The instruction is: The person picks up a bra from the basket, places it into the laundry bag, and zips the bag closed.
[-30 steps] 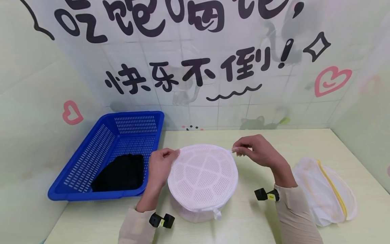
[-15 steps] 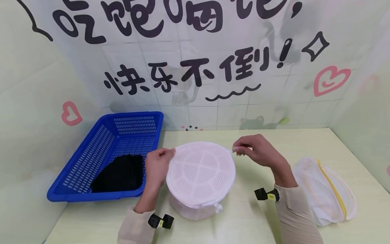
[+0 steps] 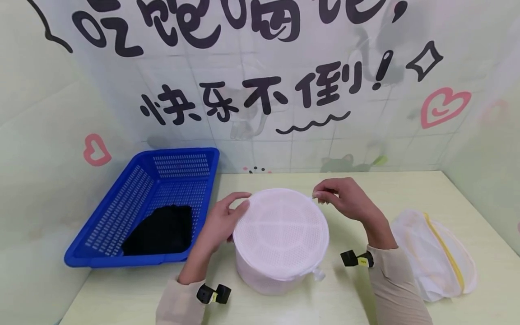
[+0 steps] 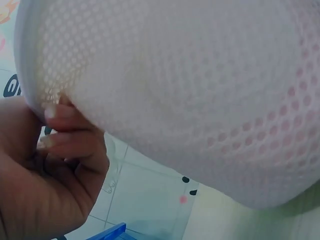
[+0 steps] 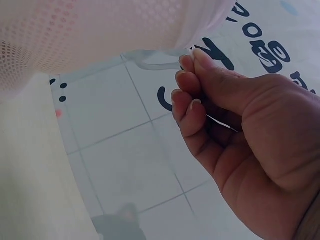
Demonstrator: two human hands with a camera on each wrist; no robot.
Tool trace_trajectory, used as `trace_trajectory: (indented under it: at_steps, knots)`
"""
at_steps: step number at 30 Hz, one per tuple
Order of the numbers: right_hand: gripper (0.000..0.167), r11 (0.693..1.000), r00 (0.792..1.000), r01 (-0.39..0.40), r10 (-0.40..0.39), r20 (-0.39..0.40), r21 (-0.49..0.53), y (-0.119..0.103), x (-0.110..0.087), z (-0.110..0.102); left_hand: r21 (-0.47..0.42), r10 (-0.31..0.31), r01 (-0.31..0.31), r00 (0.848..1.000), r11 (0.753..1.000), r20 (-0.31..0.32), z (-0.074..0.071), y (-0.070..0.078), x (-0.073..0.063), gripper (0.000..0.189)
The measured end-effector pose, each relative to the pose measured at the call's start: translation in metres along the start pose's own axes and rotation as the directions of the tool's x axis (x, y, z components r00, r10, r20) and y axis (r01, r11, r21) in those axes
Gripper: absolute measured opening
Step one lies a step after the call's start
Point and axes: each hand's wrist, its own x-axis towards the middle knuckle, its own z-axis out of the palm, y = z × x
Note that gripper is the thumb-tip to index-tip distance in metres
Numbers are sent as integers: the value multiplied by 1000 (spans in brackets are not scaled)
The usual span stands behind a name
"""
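Observation:
A round white mesh laundry bag [image 3: 280,234] stands on the table with its flat top up and a small white loop [image 3: 318,273] at its front right edge. My left hand [image 3: 223,221] holds the bag's upper left rim, and in the left wrist view its curled fingers [image 4: 75,120] pinch the mesh side just by the piping. At the back right of the rim, my right hand [image 3: 345,198] pinches a small white bit at the bag's edge between thumb and forefinger [image 5: 197,60]. What exactly that bit is stays hidden by the fingertips.
To the left sits a blue plastic basket [image 3: 122,261] with a folded black cloth [image 3: 160,230] in it. A flattened white mesh bag with a yellow zip [image 3: 444,253] lies at the right. A wall with printed lettering [image 3: 260,95] closes off the table's back.
The bag has shifted right, towards my right hand, and turned a little. My left hand has moved right with it and spread its forefinger along the rim. The right hand stays nearly still.

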Motion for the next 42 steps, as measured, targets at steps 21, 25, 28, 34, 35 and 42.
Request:
trace_trajectory:
  at_steps: [21, 25, 28, 34, 35, 42]
  knots:
    - [5, 997, 1000, -16, 17, -18, 74, -9, 10, 18, 85, 158, -146, 973, 986, -170, 1, 1, 2, 22]
    - [7, 997, 1000, -11, 13, -22, 82, -11, 11, 23, 99, 161, -148, 977, 984, -142, 5, 0, 3, 19]
    - [6, 996, 1000, 5, -3, -16, 87, -14, 13, 26, 98, 168, -158, 979, 983, -112, 7, 0, 2, 16]
    - [8, 995, 1000, 28, -27, -14, 96, -17, 15, 32, 106, 156, -147, 985, 983, -76, 7, 1, 2, 16]
    - [9, 995, 1000, 26, -25, -14, 97, -17, 16, 32, 115, 152, -143, 986, 983, -72, 6, 1, 2, 16]
    - [9, 995, 1000, 26, -25, -12, 95, -20, 16, 34, 150, 126, -119, 991, 982, -42, 6, -1, 2, 17]
